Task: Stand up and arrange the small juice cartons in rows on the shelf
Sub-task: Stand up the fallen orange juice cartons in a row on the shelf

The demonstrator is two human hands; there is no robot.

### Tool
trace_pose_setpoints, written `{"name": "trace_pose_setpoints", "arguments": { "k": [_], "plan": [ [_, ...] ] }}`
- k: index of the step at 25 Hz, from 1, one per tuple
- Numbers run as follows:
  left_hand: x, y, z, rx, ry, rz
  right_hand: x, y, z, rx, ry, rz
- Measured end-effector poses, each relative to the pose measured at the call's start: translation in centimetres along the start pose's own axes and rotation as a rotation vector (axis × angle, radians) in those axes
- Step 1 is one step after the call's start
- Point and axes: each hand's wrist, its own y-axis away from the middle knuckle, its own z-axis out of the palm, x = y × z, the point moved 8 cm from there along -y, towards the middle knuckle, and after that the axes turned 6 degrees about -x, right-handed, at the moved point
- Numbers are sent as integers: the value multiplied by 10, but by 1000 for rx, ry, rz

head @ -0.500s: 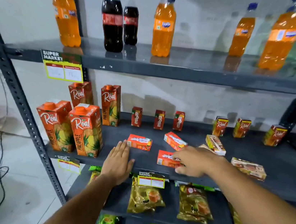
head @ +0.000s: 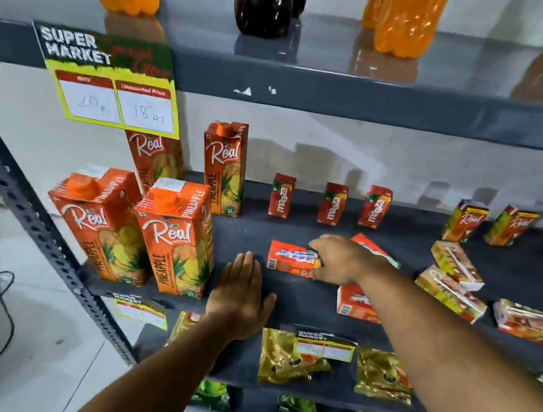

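juice cartons, six upright [head: 332, 204], six flat, right hand [head: 342, 260] fingers gripping one [head: 290, 258], left hand [head: 240, 298] spread flat

We are losing the soda bottles [head: 405, 16] above their lower halves to the top edge. Our right hand [head: 342, 260] is covering one end of a lying Maaza carton [head: 290, 258], hiding the grip. The price tag [head: 114, 105] handwriting is blurring.

- The left hand [head: 241, 297] lay flat, palm down, on the dark shelf [head: 299, 299] beside the tall pineapple cartons [head: 174, 238].
- The right hand [head: 342, 260] closed its fingers on a small red juice carton [head: 290, 258] lying on its side.
- Three small cartons [head: 332, 203] stood upright at the back.
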Motion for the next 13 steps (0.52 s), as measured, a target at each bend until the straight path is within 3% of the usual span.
{"name": "trace_pose_setpoints", "arguments": {
  "k": [4, 7, 9, 13],
  "plan": [
    [2, 3, -3, 3, -8, 9, 7, -17, 15, -42, -122, 44],
    [2, 4, -4, 23, -18, 7, 6, -21, 6, -62, -68, 18],
    [2, 5, -6, 37, -21, 10, -2, -18, -21, 19, -5, -86],
    [2, 6, -6, 38, -21, 10, -46, -3, -58, 200, 236, -493]
  ]
}}
